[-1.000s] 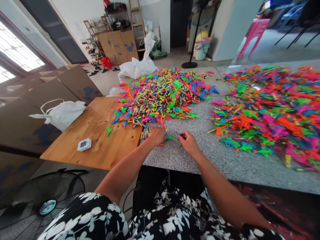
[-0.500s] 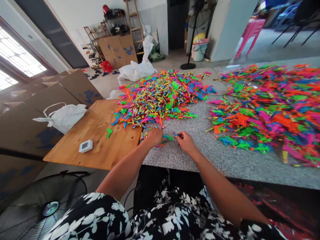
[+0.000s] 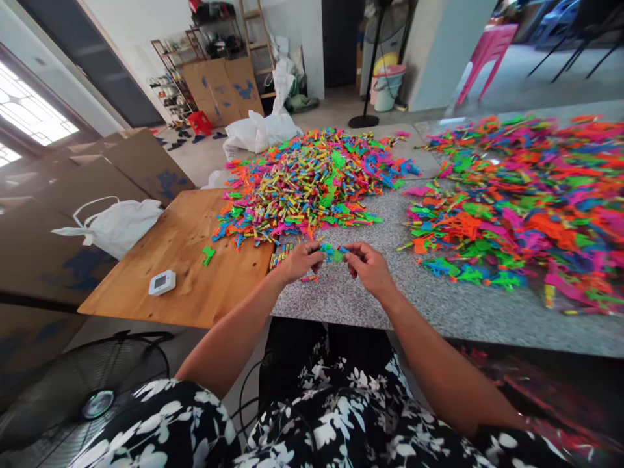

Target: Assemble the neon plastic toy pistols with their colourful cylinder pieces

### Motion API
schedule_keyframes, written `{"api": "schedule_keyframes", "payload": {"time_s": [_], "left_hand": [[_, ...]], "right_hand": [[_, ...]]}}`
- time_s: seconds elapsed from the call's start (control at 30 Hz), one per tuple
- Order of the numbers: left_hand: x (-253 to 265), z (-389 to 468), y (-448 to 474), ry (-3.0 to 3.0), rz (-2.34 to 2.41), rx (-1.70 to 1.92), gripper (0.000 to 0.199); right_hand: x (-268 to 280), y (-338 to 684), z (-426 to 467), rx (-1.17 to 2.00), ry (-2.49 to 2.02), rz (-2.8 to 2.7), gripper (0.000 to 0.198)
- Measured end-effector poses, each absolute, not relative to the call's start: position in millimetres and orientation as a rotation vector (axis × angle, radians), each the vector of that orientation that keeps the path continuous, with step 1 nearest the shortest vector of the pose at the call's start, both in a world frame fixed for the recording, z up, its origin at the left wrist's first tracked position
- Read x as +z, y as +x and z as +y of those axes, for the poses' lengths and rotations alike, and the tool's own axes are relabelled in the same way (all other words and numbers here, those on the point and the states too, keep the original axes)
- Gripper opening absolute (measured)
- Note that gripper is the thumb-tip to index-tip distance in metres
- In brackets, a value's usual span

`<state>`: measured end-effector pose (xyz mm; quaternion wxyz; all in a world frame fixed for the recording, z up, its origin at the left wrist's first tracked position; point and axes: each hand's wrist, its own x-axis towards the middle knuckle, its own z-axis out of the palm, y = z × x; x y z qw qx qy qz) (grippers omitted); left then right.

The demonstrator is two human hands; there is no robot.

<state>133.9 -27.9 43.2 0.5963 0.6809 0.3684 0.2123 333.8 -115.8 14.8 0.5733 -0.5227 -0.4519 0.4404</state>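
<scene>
Close to the front edge of the stone tabletop (image 3: 331, 304), near its left end, a green-and-blue plastic piece (image 3: 334, 253) sits between the two hands, which are close together but apart. The left hand (image 3: 303, 260) pinches its left side, probably to steady it, while the right hand (image 3: 370, 268) grips a small blue-tipped tube (image 3: 343, 249), apparently lined up with the piece's other side; whether they touch is too small to tell. A row of little tubes (image 3: 280, 256) lies just beside the left hand, presumably for easy reach, and the big mixed heap (image 3: 302, 179) spreads behind it, overlapping the wooden panel (image 3: 195, 289) at the tabletop's left edge. A second heap (image 3: 526, 221) fills much of the right part, seemingly kept separate from the first. Both forearms come in over the front edge and angle inward; the fingers face each other, thumbs nearest the body, fingertips drawn together, backs of the hands largely upward, wrists roughly straight.
</scene>
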Motion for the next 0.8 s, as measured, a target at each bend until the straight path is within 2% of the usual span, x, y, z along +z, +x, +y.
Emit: {"api": "schedule_keyframes", "payload": {"time_s": [0.2,0.37,0.67,0.8], "left_hand": [[57.3,-33.2,134.2,1.538,0.793,0.428,0.035],[63.1,-32.7,133.4,1.565,0.744,0.376,0.044],[65.0,-28.9,133.5,1.667,0.770,0.327,0.040],[70.8,-25.9,133.8,1.758,0.789,0.299,0.041]], "right_hand": [[30.2,334.4,-119.4,1.009,-1.244,-1.114,0.039],[33.8,335.1,-118.8,1.030,-1.202,-1.106,0.037],[30.3,338.0,-119.0,1.104,-1.178,-1.195,0.037],[31.3,338.1,-120.4,1.239,-1.118,-1.146,0.038]]}}
